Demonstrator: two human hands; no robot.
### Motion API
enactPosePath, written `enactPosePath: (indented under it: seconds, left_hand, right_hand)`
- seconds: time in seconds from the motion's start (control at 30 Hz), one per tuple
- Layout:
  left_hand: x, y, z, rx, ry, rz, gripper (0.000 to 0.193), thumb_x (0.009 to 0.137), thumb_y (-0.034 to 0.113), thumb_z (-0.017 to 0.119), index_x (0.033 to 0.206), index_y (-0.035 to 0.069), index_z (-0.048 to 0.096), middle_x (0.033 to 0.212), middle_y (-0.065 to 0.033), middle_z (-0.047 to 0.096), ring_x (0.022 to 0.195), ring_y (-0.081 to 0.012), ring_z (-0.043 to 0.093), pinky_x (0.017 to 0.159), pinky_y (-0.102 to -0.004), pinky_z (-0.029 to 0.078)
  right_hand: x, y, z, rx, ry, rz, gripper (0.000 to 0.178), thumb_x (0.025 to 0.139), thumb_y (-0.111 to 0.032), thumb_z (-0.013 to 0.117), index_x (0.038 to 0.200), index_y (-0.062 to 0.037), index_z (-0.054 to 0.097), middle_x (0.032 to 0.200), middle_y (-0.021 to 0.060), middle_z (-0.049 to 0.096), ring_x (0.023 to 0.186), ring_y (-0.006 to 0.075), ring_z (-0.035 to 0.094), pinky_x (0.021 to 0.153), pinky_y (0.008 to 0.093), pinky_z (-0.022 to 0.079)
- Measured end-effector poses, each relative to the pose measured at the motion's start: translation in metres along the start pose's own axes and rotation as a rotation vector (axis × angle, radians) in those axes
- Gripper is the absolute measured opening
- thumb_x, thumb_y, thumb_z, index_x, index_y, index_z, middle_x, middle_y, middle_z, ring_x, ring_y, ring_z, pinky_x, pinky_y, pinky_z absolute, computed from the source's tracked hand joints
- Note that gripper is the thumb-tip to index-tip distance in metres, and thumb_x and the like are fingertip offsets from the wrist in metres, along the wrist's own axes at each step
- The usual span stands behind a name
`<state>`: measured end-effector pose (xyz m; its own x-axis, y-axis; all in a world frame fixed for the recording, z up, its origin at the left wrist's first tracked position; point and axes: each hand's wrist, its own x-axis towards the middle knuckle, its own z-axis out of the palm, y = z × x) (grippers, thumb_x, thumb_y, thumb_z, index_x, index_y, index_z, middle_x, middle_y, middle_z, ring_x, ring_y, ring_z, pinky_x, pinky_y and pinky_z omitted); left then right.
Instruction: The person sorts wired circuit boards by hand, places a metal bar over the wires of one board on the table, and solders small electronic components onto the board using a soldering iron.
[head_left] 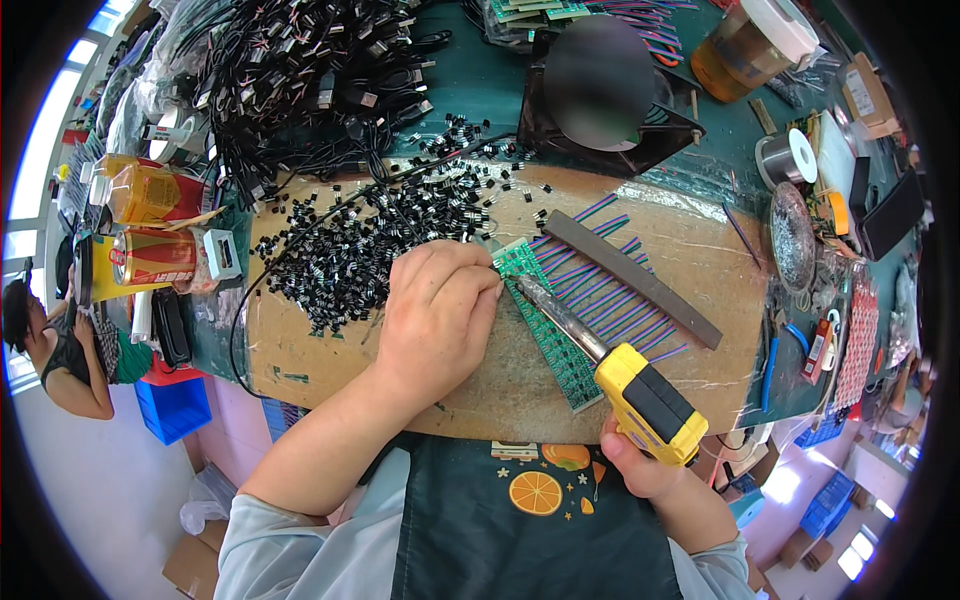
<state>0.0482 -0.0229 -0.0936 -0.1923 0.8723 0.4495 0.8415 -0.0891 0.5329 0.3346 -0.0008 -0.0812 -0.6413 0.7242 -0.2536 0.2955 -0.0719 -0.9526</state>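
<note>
My right hand [645, 462] is closed around the handle of a yellow and black soldering iron [655, 402]. The iron's tip reaches the upper part of a long green circuit board panel [552, 345] lying on the brown work board. Next to that tip, my left hand [438, 305] has its fingers bent together at the panel's top left edge; what they pinch is hidden. Several purple and teal wires [612, 305] run out from the panel's right side. A dark flat bar [635, 278] lies across them. Left of the panel spreads a heap of small black components with metal legs [345, 262].
Black cables with plugs [310, 80] are piled at the far left. A dark fan [612, 95] stands at the back. On the right are a solder spool [787, 158], a jar of amber stuff [745, 50] and blue-handled pliers [770, 372]. Cans [155, 257] stand left; another person [70, 345] sits beyond.
</note>
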Motion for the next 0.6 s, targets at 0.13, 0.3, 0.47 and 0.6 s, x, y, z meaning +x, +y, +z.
enactPosePath:
  seconds: [0.13, 0.3, 0.47, 0.6]
  left_hand:
    - [0.0, 0.0003, 0.0002, -0.002, -0.002, -0.001, 0.014, 0.073, 0.0, 0.072, 0.085, 0.004, 0.064, 0.096, -0.0079, 0.064, 0.091, -0.026, 0.061, 0.08, -0.036, 0.046]
    - [-0.0001, 0.0003, 0.0001, -0.004, 0.005, 0.001, 0.015, 0.073, 0.0, 0.072, 0.085, 0.004, 0.064, 0.096, -0.0078, 0.064, 0.091, -0.026, 0.061, 0.08, -0.036, 0.046]
    - [-0.0002, -0.0003, -0.0002, -0.001, 0.004, 0.007, 0.015, 0.073, 0.0, 0.072, 0.085, 0.004, 0.064, 0.095, -0.0077, 0.064, 0.09, -0.0262, 0.061, 0.08, -0.0359, 0.046]
    - [-0.001, -0.0007, -0.0005, -0.004, 0.006, 0.008, 0.015, 0.073, 0.0, 0.072, 0.085, 0.004, 0.064, 0.095, -0.0075, 0.064, 0.09, -0.026, 0.061, 0.079, -0.036, 0.046]
  right_hand:
    - [-0.0009, -0.0033, -0.0004, 0.009, 0.001, 0.031, 0.022, 0.08, -0.01, 0.074, 0.099, -0.0033, 0.064, 0.084, 0.0077, 0.061, 0.072, 0.021, 0.062, 0.063, 0.0329, 0.049]
    - [-0.0018, -0.0013, 0.0002, -0.012, 0.018, 0.019, 0.022, 0.08, -0.01, 0.074, 0.098, -0.0038, 0.064, 0.085, 0.008, 0.061, 0.073, 0.0217, 0.062, 0.064, 0.0332, 0.049]
    - [-0.0029, -0.0031, 0.0011, 0.004, 0.015, 0.078, 0.02, 0.08, -0.011, 0.074, 0.096, -0.0046, 0.064, 0.085, 0.0081, 0.061, 0.073, 0.0221, 0.062, 0.063, 0.0336, 0.049]
    - [-0.004, -0.0011, -0.0021, 0.006, -0.029, 0.115, 0.016, 0.081, -0.01, 0.072, 0.093, -0.0054, 0.063, 0.08, 0.0061, 0.061, 0.07, 0.0209, 0.06, 0.061, 0.0338, 0.047]
